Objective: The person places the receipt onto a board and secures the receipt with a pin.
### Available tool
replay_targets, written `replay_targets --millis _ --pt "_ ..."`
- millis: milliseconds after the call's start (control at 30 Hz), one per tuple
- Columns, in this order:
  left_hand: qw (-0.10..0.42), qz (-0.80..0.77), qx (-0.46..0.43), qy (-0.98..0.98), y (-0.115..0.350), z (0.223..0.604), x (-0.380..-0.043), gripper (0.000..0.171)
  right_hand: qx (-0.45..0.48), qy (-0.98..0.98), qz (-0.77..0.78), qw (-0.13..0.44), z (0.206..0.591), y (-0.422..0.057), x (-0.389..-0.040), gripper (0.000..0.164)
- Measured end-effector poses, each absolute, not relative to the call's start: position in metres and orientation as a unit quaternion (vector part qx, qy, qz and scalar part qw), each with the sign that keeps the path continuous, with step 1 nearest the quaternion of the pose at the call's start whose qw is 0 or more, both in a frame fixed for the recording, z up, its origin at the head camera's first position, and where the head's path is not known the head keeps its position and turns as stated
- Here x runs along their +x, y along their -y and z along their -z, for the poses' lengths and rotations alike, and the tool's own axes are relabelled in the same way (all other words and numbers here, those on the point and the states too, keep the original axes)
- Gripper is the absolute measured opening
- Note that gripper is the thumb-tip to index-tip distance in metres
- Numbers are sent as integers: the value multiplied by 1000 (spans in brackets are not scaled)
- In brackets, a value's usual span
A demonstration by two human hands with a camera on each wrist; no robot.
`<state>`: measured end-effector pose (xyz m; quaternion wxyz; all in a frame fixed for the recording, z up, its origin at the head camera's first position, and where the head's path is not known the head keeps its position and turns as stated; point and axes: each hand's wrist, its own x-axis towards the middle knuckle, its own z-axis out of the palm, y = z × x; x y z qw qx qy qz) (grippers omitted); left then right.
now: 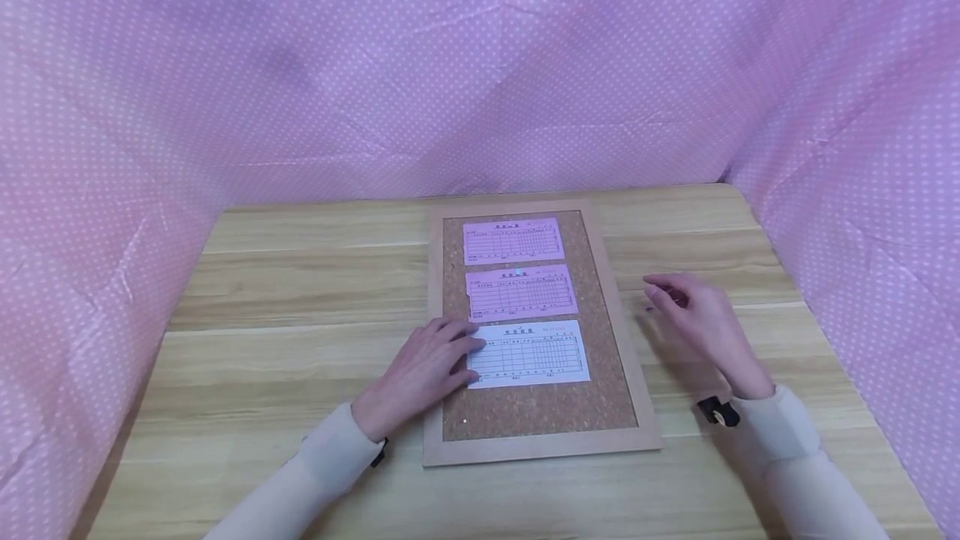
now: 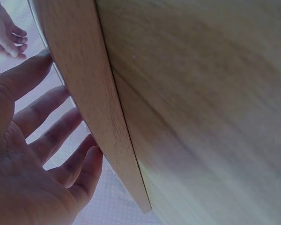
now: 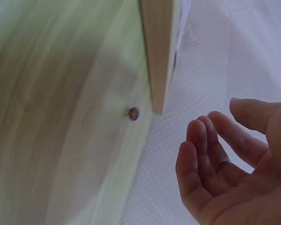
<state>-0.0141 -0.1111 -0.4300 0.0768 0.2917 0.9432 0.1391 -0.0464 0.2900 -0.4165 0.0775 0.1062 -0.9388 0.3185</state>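
On a wood-framed cork board [image 1: 540, 411] lie two pink printed slips, the upper pink slip [image 1: 513, 242] and the middle pink slip [image 1: 522, 294], with a white slip [image 1: 531, 357] below them. My left hand [image 1: 423, 369] rests its fingertips on the white slip's left edge, fingers spread. To the right of the board, my right hand [image 1: 697, 319] hovers over the table with fingers loosely bent and nothing seen in them. Near it a small round thumbtack [image 3: 133, 113] lies on the wood. A pale-blue tack head [image 1: 517, 272] shows at the middle slip's top edge.
The wooden table [image 1: 300, 315] extends on both sides of the board. Pink dotted cloth [image 1: 480, 90] hangs behind and along both sides. A tiny white dot [image 1: 464, 421] shows on the cork's lower left. Dark wrist straps sit at both cuffs.
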Motion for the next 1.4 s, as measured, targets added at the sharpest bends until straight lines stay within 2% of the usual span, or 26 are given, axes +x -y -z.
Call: replay_targets --millis 233,367,900,1400 --pt "76 -151 290 -942 111 429 -14 46 90 946 -310 -4 420 -299 -51 30" --pt "75 -149 290 -942 111 429 -14 46 88 948 -304 -32 423 -303 -54 30" --pt "76 -144 291 -943 112 429 -14 46 104 954 -267 -89 428 -305 -68 15" --pt "74 -152 294 -941 113 431 -14 45 114 955 -265 -75 429 -302 -68 7"
